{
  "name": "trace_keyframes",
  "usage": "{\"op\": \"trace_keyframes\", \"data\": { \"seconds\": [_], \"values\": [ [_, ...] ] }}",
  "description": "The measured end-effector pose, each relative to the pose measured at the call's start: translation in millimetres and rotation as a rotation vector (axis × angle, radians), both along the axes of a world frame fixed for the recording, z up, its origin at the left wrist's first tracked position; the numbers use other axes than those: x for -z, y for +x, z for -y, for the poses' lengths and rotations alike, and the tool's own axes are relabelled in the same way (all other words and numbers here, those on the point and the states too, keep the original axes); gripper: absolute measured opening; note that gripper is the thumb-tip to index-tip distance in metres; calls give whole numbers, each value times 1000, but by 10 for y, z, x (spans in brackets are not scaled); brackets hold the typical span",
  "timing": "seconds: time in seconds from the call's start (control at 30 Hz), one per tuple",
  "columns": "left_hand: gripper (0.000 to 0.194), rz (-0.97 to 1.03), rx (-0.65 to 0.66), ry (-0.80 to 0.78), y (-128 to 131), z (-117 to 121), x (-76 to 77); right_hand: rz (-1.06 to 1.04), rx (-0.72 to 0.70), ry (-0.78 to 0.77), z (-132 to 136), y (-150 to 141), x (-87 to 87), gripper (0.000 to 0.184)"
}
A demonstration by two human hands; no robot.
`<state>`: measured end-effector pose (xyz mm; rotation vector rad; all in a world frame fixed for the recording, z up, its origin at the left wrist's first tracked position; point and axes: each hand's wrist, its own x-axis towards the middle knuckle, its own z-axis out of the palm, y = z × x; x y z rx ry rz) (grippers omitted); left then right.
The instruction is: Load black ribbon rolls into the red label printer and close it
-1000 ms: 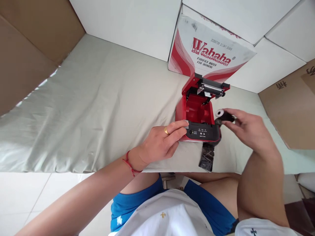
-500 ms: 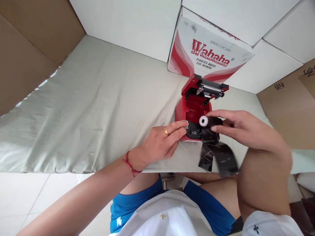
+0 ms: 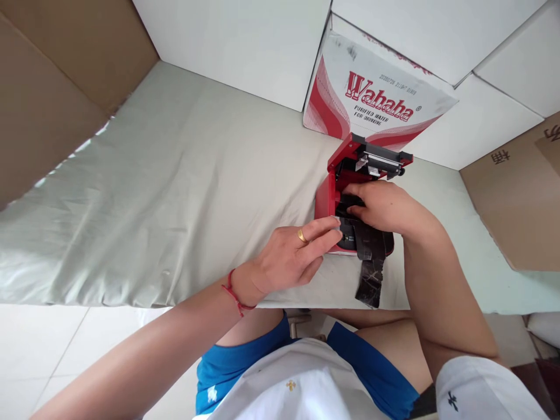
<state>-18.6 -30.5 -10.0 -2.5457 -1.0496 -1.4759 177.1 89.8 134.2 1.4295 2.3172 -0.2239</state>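
A small red printer (image 3: 325, 199) with its lid (image 3: 376, 158) raised stands on a surface covered with a pale cloth (image 3: 175, 192). My left hand (image 3: 293, 256), with a gold ring and a red wrist cord, rests against the printer's front left corner, fingers stretched toward its black panel. My right hand (image 3: 380, 207) reaches into the open bay, fingers closed on a black roll (image 3: 350, 204) that is mostly hidden beneath them. A black strip (image 3: 371, 268) trails from the roll over the printer's front and down to the cloth's edge.
A red and white Wahaha carton (image 3: 376, 93) stands right behind the printer. White boxes (image 3: 245, 41) line the back, and brown cardboard stands at the far left (image 3: 52, 87) and right (image 3: 520, 198). White floor tiles (image 3: 44, 344) show below the cloth's front edge.
My right hand carried the black roll from beside the printer's right side, over its front, down into the open bay. The left hand stayed at the front corner.
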Motion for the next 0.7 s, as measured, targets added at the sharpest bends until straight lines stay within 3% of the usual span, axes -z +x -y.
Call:
{"op": "trace_keyframes", "data": {
  "seconds": [0.1,0.23,0.33,0.4,0.47,0.57,0.7],
  "values": [
    [80,-54,1,-14,-12,18,35,-2,-44,7,42,1,7,34],
    [78,-121,-25,-36,-20,40,13,-208,-31,94,303,70,-169,42],
    [67,-115,-33,8,-15,36,-15,-592,59,340,459,151,-295,42],
    [63,-102,-41,31,-9,24,-20,-712,49,549,439,203,-291,44],
    [61,-97,-45,45,-5,10,-17,-645,-6,658,334,251,-216,54],
    [60,-110,-52,57,-6,0,-17,-487,-54,604,197,313,-72,68],
    [56,-115,-78,96,1,11,-21,-512,-42,597,369,396,-18,61]
  ]
}}
